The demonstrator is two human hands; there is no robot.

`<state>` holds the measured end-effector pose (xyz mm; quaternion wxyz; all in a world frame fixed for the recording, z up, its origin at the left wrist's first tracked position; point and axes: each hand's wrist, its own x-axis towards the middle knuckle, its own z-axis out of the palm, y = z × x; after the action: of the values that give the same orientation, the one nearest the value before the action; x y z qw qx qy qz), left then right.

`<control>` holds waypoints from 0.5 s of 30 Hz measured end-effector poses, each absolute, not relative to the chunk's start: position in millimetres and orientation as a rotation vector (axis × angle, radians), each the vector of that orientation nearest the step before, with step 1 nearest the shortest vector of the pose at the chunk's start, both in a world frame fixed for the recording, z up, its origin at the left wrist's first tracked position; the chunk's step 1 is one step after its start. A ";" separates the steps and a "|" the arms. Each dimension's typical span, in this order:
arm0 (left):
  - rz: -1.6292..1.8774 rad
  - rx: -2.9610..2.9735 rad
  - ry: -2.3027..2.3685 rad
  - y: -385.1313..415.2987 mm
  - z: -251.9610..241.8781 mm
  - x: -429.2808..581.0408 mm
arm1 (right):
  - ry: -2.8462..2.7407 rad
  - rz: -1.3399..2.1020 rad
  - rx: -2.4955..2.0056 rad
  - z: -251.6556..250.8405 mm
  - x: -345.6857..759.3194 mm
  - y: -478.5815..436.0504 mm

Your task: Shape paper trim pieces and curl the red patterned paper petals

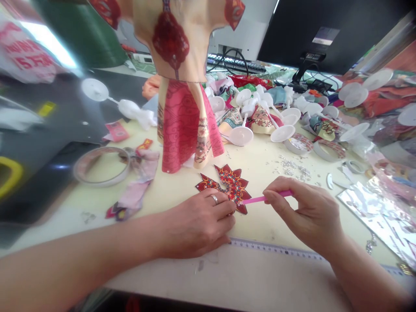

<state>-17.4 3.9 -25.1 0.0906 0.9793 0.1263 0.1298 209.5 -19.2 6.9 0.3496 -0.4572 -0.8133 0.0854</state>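
A red patterned collar piece [236, 184] with pointed petals lies flat on the cream table [256, 167]. My left hand [206, 219], with a ring on one finger, presses its fingertips on the lower left part of the piece, fingers bent and close together. My right hand [303, 212] pinches a pink stick-like tool [255, 199] between thumb and forefinger. The tool's tip touches or nearly touches the lower right petals, close to the left fingertips. Behind the piece stands a pink and cream paper dress [182, 125] with a cream top.
A tape roll [102, 167] and fabric scraps [138, 190] lie at the left. Small clear gems [294, 168] are scattered at the right. White doll stands [241, 136] heap behind them. A measuring tape [276, 249] runs along the front, beside a silvery sheet [378, 212].
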 end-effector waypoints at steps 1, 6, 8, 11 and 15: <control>0.389 2.911 0.377 3.8 -25.2 -17.5 | -2.109 0.219 -1.186 6.8 209.4 -18.9; 0.404 2.906 0.387 3.8 -25.2 -16.7 | -2.120 0.210 -1.176 5.9 209.4 -17.7; 0.409 2.904 0.393 3.9 -24.9 -16.2 | -2.125 0.208 -1.171 5.8 209.5 -18.0; 0.418 2.906 0.398 3.8 -24.3 -15.6 | -2.131 0.202 -1.164 5.8 210.0 -18.9; 0.429 2.912 0.395 4.1 -23.8 -15.4 | -2.142 0.190 -1.164 5.9 210.8 -19.7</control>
<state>-15.4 4.1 -23.8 0.0859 0.9769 0.1325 0.1438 210.8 -19.7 5.9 0.3411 -0.4474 -0.8235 0.0729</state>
